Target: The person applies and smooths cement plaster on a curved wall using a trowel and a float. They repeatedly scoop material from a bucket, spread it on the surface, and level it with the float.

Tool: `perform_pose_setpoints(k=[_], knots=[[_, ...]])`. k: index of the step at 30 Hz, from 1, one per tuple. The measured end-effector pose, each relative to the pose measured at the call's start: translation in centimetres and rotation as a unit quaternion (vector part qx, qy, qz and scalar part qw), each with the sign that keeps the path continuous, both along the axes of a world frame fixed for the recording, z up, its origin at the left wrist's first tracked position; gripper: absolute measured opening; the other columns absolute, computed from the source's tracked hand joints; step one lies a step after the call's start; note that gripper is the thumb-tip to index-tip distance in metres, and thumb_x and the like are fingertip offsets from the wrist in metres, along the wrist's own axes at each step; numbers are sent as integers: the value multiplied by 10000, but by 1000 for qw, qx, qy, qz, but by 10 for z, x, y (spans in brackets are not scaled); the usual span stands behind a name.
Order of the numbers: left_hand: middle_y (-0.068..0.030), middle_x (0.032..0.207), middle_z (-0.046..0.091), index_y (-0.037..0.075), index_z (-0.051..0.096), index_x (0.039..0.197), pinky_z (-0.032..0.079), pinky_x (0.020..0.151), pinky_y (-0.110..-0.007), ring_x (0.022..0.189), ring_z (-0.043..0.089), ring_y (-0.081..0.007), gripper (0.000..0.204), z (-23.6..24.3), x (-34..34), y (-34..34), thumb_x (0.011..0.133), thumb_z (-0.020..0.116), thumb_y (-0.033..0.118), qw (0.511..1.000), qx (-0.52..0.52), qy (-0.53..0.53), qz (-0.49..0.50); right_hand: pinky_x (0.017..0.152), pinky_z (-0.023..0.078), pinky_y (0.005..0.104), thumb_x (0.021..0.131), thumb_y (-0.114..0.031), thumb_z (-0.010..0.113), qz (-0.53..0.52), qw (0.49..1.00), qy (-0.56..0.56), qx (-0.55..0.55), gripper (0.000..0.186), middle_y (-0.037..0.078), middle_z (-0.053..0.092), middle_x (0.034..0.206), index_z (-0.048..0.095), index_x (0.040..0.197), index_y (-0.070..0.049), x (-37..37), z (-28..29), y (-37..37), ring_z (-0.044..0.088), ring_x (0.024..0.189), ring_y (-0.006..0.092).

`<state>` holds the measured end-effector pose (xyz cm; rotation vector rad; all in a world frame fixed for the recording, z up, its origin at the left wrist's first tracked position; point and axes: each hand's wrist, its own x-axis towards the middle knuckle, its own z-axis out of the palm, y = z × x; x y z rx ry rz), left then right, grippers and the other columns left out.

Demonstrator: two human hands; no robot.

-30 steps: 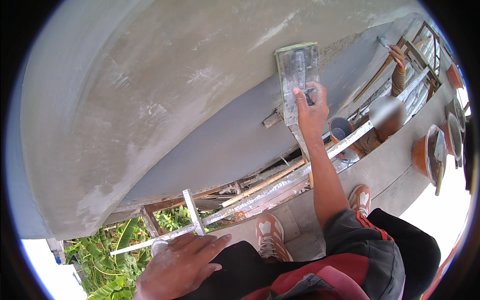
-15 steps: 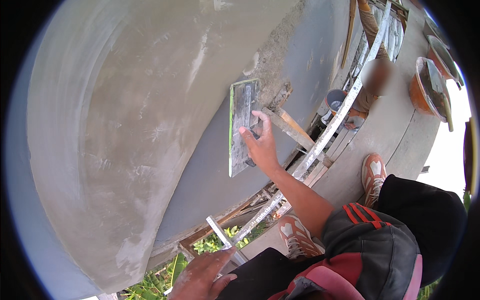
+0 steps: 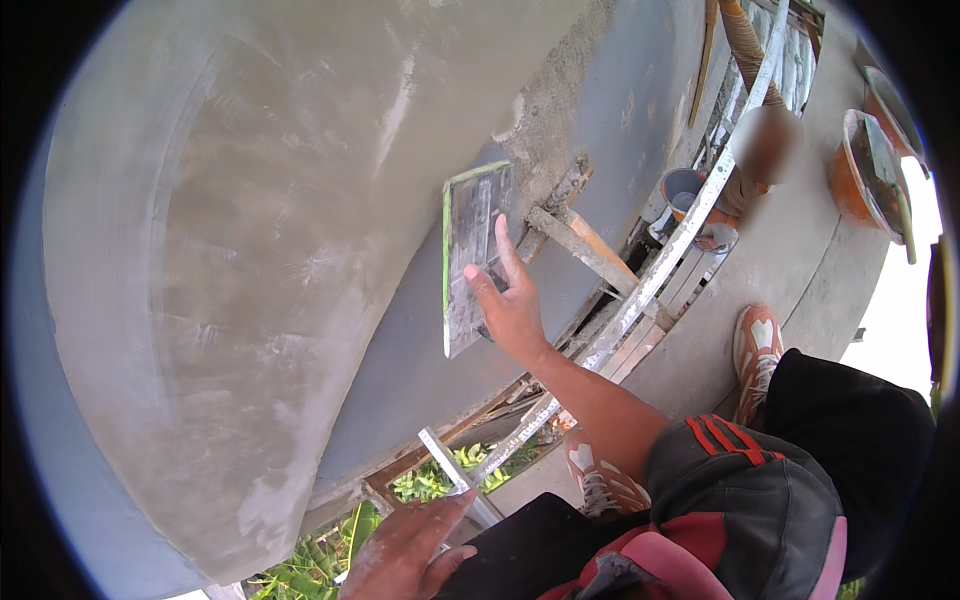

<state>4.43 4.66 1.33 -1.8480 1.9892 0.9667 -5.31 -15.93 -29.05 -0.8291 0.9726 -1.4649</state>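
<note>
My right hand (image 3: 505,305) grips a rectangular plastering float (image 3: 467,225) with a green edge, index finger raised along its back. The float is at the plastered wall (image 3: 230,250), where beige and grey coats meet; whether it touches cannot be told. A rough wooden bracket (image 3: 590,245) sticks out just right of it. Low in the picture, my left hand (image 3: 410,550) has its fingers stretched out, near or on a pale metal bar (image 3: 445,460) beside my dark-clad leg.
A co-worker (image 3: 750,60) is partly visible below the long spattered rail (image 3: 670,250), with a bucket (image 3: 685,183) nearby. Orange buckets (image 3: 855,195), one with a tool across it, stand on the concrete walkway (image 3: 760,250) around my feet's level. Leaves (image 3: 350,545) show below.
Compared with a second ago, the view has turned and the float sits further left and lower. Over the last half second it shifted slightly left, and my index finger straightened.
</note>
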Motion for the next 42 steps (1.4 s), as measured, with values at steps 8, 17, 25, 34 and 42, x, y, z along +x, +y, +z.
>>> perform_pose_setpoints(k=[8,17,25,34,42], knots=[[-177,1493,679,162,609,1580,483,1193,-499,1399,619,-398,651,-1,-5,-11,959,802,137,999,-23,17,-36,611,565,355,1070,-278,753,-18,929,255,-268,804,110,660,1033,348,1763,-251,38,-14,12,584,642,191],[-183,1436,719,87,576,1592,551,1122,-494,1271,702,-398,718,-6,-9,-36,953,865,242,995,48,7,-83,480,479,342,1022,-290,797,-121,860,379,-319,735,21,473,791,499,1693,-327,-36,-13,-68,466,583,165],[-199,1423,715,97,583,1588,539,1122,-511,1300,674,-427,682,-9,-26,-59,979,847,255,994,75,20,-73,1106,552,434,1059,-490,747,-202,948,221,-110,758,202,621,1587,441,1724,-291,-192,-3,-175,690,1309,316],[-220,1435,701,109,548,1620,531,1136,-525,1316,654,-454,704,-19,-24,-71,996,834,263,994,62,12,-92,1263,422,460,1037,-494,781,-78,971,180,-137,771,208,564,1660,497,1697,-215,-186,7,-161,505,1566,340],[-212,1432,708,110,560,1614,535,1131,-514,1309,663,-441,718,-10,-1,-45,972,853,245,997,47,28,-47,1220,466,412,1012,-478,813,-29,984,141,-109,812,213,621,1604,482,1700,-200,-149,37,-155,584,1502,341]])
